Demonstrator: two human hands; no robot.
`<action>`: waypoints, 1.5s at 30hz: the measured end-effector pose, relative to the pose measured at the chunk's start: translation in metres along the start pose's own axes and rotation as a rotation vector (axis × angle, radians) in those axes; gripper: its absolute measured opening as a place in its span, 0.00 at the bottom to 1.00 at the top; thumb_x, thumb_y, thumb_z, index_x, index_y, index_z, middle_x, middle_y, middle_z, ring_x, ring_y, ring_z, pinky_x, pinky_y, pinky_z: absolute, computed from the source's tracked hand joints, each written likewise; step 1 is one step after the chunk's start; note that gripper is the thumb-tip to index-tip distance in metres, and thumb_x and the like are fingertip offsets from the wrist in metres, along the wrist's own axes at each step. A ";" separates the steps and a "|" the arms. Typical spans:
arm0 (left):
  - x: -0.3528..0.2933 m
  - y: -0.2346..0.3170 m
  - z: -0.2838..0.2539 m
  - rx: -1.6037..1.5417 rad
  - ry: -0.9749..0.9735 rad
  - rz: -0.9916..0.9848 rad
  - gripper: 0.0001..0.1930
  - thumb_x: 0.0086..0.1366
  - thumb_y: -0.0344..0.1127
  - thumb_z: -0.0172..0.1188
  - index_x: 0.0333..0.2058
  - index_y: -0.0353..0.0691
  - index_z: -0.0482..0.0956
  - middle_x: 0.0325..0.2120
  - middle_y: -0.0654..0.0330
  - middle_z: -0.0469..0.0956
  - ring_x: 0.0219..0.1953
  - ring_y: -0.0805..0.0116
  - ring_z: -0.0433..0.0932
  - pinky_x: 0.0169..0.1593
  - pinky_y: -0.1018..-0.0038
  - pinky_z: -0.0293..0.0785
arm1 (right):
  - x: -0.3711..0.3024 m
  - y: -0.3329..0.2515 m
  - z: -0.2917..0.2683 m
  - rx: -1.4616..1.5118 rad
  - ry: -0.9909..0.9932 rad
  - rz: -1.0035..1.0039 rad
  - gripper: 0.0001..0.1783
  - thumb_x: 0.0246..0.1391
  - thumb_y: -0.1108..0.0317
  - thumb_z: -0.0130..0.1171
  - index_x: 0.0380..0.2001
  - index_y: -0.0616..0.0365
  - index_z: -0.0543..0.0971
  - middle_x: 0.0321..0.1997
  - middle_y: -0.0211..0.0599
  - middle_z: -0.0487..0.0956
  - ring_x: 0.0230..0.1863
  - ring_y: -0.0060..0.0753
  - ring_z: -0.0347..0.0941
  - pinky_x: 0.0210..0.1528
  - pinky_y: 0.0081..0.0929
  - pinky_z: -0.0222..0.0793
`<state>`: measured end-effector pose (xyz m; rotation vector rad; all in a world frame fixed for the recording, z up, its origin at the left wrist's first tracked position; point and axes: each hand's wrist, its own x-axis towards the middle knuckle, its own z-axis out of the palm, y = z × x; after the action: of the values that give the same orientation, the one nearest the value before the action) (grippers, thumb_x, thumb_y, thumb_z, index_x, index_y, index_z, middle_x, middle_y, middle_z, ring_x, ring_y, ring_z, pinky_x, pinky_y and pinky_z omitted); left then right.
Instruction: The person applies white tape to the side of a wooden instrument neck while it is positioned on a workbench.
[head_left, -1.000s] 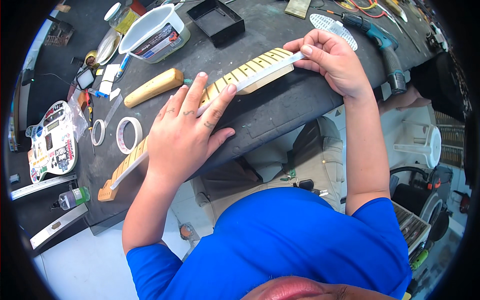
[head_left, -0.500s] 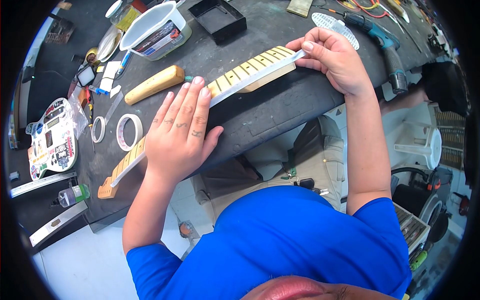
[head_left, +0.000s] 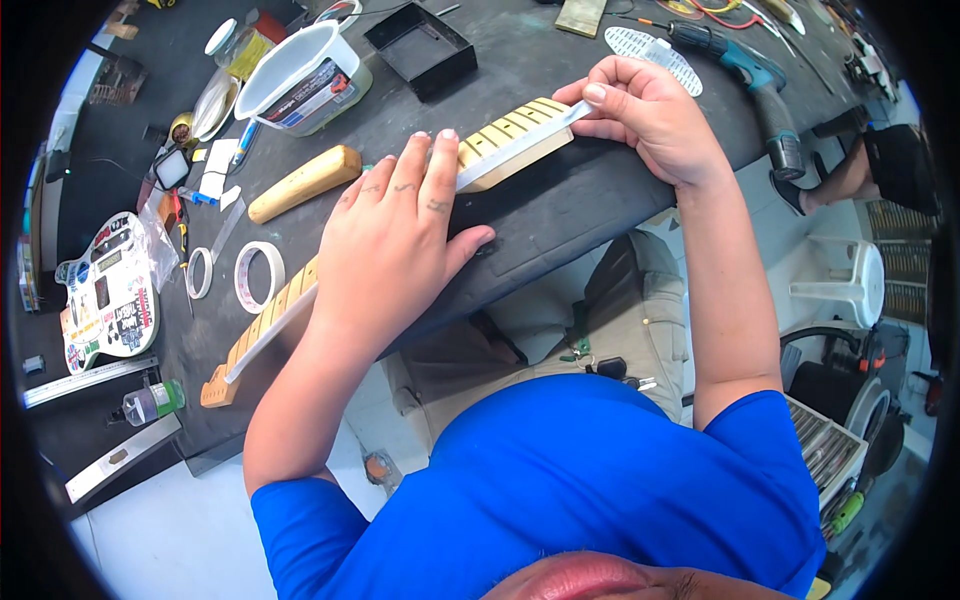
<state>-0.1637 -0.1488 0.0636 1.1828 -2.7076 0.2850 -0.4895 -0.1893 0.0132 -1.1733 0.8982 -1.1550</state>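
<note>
A wooden guitar neck [head_left: 273, 321] with dark fret lines lies slantwise along the bench's near edge, its headstock at the lower left. A pale narrow strip [head_left: 516, 152], which looks like tape, runs along the near side of the fretboard. My left hand [head_left: 392, 232] lies flat across the middle of the neck, fingers stretched out, covering part of the strip. At the far right end, my right hand [head_left: 645, 115] pinches the strip's end between thumb and fingers, beside the end of the neck.
Beyond the neck lie a wooden handle-like piece [head_left: 305, 184], a tape roll [head_left: 244, 278], a white plastic tub [head_left: 300, 75] and a black tray [head_left: 420, 55]. A cordless drill [head_left: 765, 95] rests at the right. A stickered white guitar-shaped body [head_left: 110, 290] sits far left.
My left hand has slid right along the neck, uncovering more near the headstock. My right hand keeps its pinch on the strip. A person's leg shows more at the right.
</note>
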 end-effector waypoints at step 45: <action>0.050 0.008 0.003 -0.421 -0.045 -0.133 0.20 0.85 0.43 0.56 0.60 0.38 0.89 0.51 0.50 0.91 0.46 0.47 0.85 0.55 0.55 0.81 | 0.002 0.001 0.000 -0.029 -0.008 0.003 0.11 0.78 0.64 0.64 0.49 0.62 0.80 0.58 0.51 0.87 0.58 0.29 0.86 0.61 0.26 0.88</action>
<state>-0.2032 -0.1794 0.0716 1.2366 -2.5299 -0.3180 -0.4885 -0.1907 0.0119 -1.1992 0.9127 -1.1376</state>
